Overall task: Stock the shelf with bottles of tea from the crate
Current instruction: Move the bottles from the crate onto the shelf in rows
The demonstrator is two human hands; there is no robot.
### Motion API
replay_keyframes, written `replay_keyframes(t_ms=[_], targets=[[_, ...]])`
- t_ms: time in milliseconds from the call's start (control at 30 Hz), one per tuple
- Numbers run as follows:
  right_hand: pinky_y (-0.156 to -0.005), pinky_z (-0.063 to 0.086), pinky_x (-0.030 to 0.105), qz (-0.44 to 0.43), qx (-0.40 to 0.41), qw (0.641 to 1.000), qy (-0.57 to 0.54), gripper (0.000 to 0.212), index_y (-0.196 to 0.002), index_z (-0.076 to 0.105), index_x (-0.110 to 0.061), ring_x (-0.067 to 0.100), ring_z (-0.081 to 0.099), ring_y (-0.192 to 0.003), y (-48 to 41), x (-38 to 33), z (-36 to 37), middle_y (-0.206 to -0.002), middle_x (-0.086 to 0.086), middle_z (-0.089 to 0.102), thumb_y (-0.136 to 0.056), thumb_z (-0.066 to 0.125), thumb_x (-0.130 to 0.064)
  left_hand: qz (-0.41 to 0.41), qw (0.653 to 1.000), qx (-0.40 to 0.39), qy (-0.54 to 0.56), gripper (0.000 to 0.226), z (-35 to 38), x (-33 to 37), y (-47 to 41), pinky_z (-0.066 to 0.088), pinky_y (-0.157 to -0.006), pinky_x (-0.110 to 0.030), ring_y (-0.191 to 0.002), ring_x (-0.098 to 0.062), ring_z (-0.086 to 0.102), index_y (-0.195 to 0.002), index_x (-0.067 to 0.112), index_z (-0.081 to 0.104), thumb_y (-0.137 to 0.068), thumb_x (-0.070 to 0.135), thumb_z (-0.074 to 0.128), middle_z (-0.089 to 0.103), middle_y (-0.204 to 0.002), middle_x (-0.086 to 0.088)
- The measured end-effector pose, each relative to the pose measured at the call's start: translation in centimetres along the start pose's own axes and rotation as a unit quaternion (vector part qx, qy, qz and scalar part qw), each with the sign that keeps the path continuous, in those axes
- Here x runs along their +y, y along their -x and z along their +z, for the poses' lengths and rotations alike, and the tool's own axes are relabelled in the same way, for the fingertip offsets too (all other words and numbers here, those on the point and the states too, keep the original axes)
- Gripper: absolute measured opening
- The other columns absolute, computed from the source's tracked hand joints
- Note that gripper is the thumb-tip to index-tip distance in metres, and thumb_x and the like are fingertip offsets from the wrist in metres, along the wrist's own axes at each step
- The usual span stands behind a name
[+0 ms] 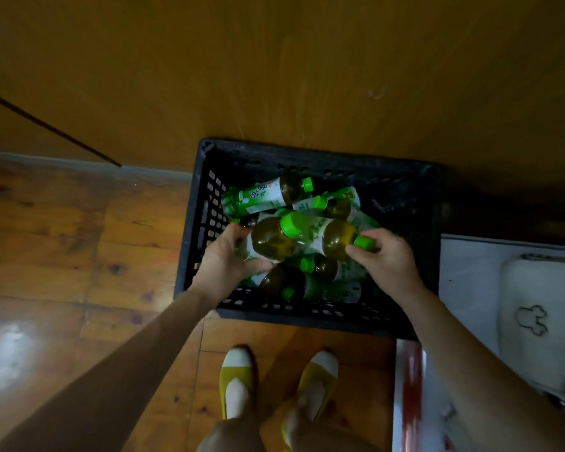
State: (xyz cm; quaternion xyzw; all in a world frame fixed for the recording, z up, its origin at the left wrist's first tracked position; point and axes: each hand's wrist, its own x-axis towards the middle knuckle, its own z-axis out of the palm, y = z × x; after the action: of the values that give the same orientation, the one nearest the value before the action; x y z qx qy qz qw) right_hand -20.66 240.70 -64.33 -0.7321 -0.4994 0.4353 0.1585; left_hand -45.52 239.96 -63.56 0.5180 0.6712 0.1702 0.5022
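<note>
Forearms (pixel 128 370) are reached into the crate (pixel 307 151); one bottle (pixel 268 243) is gripped by the left hand (pixel 224 259), another's cap (pixel 365 243) by the right hand (pixel 388 259), likely for lifting.

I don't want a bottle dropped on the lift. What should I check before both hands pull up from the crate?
1. Left hand grip: ok, fingers curl round a bottle.
2. Right hand grip: not ok, it pinches only a green cap.
3. Caps tight: cannot tell.
4. Held bottles free of the pile: cannot tell, the bottles lie crossed.
5. Crate flat on the floor: ok.
</note>
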Motion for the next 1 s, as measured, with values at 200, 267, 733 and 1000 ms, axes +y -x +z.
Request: replay_keyframes(t_ms=[200,267,733,1000], targets=[[-0.050,0.035,0.005,0.005,0.087,0.996,0.022,0.027,-0.099,0.065,-0.003,0.016,0.052,-0.075,7.3,-6.7,-8.0,-0.078,0.005,0.058,-0.077,0.071,-0.016,-0.028,0.995,0.056,0.081,0.041,-3.6,10.1,7.8,0.037,-0.048,-0.005,-0.063,-0.004,0.043,-0.073,0.025,0.039,-0.069,0.012,0.078,0.046,-0.071,0.007],[-0.052,0.035,-0.002,-0.002,0.101,0.995,0.028,0.026,-0.099,0.066,-0.002,0.016,0.052,-0.075,9.2,-8.6,-10.3,-0.080,0.009,0.061,-0.076,0.071,-0.014,-0.036,0.992,0.049,0.109,0.038,-4.8,13.1,9.4,0.039,-0.047,-0.006,-0.062,-0.005,0.046,-0.075,0.023,0.042,-0.069,0.012,0.078,0.047,-0.071,0.007],[-0.067,0.034,0.018,-0.067,0.205,0.975,0.053,0.038,-0.113,0.062,-0.009,0.017,0.051,-0.087,28.2,-28.7,-25.9,-0.093,0.004,0.052,-0.078,0.071,-0.021,0.136,0.975,0.020,0.172,0.034,-17.8,35.0,23.6,0.051,-0.061,-0.031,-0.070,-0.016,0.057,-0.078,0.021,0.043,-0.069,0.021,0.077,0.055,-0.078,0.001],[-0.072,0.044,0.015,-0.095,0.385,0.918,0.011,0.033,-0.105,0.062,-0.016,0.014,0.057,-0.090,41.7,-36.7,-31.2,-0.096,0.000,0.060,-0.076,0.073,-0.025,0.298,0.941,-0.069,0.142,0.063,-24.0,45.3,30.5,0.054,-0.067,-0.043,-0.078,-0.024,0.065,-0.086,0.007,0.051,-0.048,0.044,0.085,0.065,-0.085,-0.008]])
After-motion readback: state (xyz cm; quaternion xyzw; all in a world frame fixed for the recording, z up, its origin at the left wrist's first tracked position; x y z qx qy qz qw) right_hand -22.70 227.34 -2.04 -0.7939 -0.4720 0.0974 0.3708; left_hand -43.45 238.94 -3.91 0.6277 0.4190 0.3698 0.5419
